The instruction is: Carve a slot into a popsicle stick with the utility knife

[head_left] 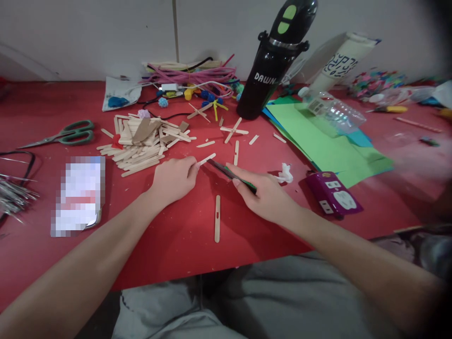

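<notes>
My left hand (175,178) is closed on a wooden craft stick (207,159), whose free end points up and to the right. In my right hand (263,192) is a dark utility knife (233,176) with some green on its handle. The knife's tip meets or nearly meets the craft stick; I cannot tell whether it touches. Below both hands a notched craft stick (217,219) lies upright on the red table (169,249), a small slot cut at its middle. Another notched stick (236,153) lies just beyond the knife.
A pile of craft sticks (141,146) lies beyond my left hand, with crossed sticks (233,130) nearby. Green scissors (67,134) and a phone (79,195) are at left. A black bottle (270,66), green paper (328,141) and a purple box (332,194) stand or lie at right.
</notes>
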The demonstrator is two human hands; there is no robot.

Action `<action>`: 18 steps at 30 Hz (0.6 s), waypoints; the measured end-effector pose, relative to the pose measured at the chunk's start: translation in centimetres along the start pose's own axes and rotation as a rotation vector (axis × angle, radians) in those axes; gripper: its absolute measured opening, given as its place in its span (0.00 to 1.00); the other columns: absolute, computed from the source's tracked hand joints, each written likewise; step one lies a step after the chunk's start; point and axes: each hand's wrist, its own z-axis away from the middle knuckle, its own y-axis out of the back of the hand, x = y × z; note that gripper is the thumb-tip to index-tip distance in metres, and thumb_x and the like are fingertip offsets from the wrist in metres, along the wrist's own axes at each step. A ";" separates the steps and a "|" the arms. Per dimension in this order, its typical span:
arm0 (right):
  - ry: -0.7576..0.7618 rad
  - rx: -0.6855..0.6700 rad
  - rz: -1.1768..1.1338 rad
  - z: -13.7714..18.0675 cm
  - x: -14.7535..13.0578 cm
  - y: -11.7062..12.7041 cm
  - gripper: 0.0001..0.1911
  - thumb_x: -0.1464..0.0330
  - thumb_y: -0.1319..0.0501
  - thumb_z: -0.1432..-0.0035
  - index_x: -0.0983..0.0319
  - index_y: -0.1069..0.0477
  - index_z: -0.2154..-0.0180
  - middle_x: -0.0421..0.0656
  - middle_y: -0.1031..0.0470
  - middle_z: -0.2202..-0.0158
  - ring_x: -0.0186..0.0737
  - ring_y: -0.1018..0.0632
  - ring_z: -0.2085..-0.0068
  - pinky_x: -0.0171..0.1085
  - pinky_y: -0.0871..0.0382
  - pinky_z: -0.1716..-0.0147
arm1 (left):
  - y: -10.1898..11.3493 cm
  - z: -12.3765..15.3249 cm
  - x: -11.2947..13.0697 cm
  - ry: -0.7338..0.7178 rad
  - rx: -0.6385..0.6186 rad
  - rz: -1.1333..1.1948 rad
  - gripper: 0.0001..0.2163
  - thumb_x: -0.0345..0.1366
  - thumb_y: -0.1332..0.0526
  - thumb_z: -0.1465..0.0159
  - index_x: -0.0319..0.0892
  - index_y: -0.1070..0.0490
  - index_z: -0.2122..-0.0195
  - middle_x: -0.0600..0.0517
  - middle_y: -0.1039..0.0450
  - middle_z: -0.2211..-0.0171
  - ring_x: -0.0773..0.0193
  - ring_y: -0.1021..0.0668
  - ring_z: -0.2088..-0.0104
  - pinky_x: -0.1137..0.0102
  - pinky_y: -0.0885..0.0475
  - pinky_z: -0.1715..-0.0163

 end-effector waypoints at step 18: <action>0.029 -0.025 0.001 -0.3 -0.5 0.1 0.25 0.72 0.48 0.36 0.60 0.36 0.38 0.46 0.25 0.46 0.46 0.20 0.52 0.43 0.24 0.53 | 0.0 0.0 0.0 -0.008 0.002 0.014 0.16 0.44 0.53 0.32 0.44 0.29 0.67 0.49 0.24 0.71 0.57 0.23 0.68 0.67 0.48 0.77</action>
